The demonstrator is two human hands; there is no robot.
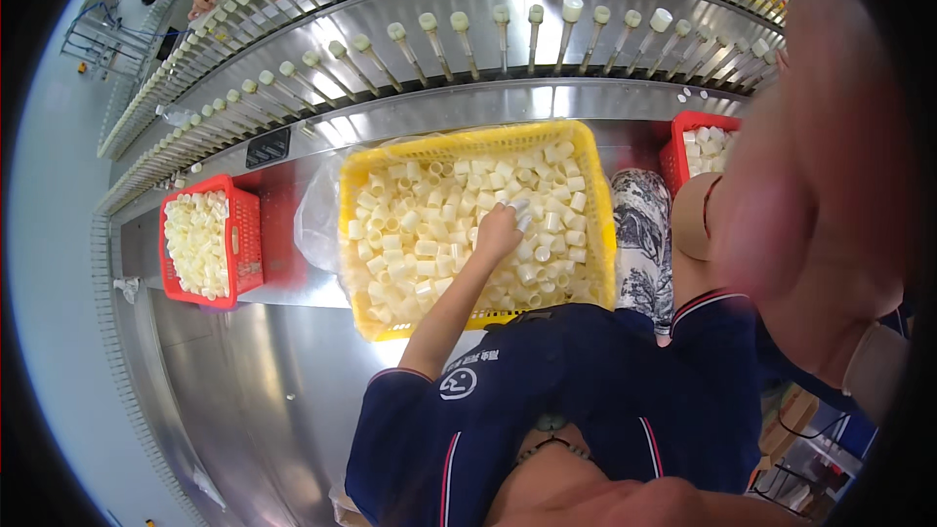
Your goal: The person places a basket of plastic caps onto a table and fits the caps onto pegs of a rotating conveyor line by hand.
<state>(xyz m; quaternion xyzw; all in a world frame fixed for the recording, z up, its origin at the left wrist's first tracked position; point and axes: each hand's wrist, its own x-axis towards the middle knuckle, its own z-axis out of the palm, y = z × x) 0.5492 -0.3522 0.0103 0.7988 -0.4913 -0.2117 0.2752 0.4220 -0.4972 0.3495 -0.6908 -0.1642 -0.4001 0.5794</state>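
Here, from the head view, the left hand [498, 231] reaches down into the yellow basket [595, 185] on the steel desk [293, 351], its fingers closed on one or two caps [519, 207] at the top of the heap. The caps are small, pale cream plastic cylinders, open at one end, lying loose at every angle and filling the basket nearly to its rim. I judge them light and stiff, smooth enough to slip, and not fragile; the easy hold is across the round wall between thumb and fingertips, a few at a time.

The right hand [810, 195] is raised very close to the camera, a large blurred shape at the right edge; whether it is open, closed or holding anything I cannot tell.

A red basket [246, 234] of the same caps sits to the left, apart from the yellow one, and another red basket [683, 127] stands at the right, partly hidden. Behind them runs a curved conveyor [468, 0] with rows of upright pins, many tipped with caps. A patterned cloth [639, 224] lies just beside the yellow basket.
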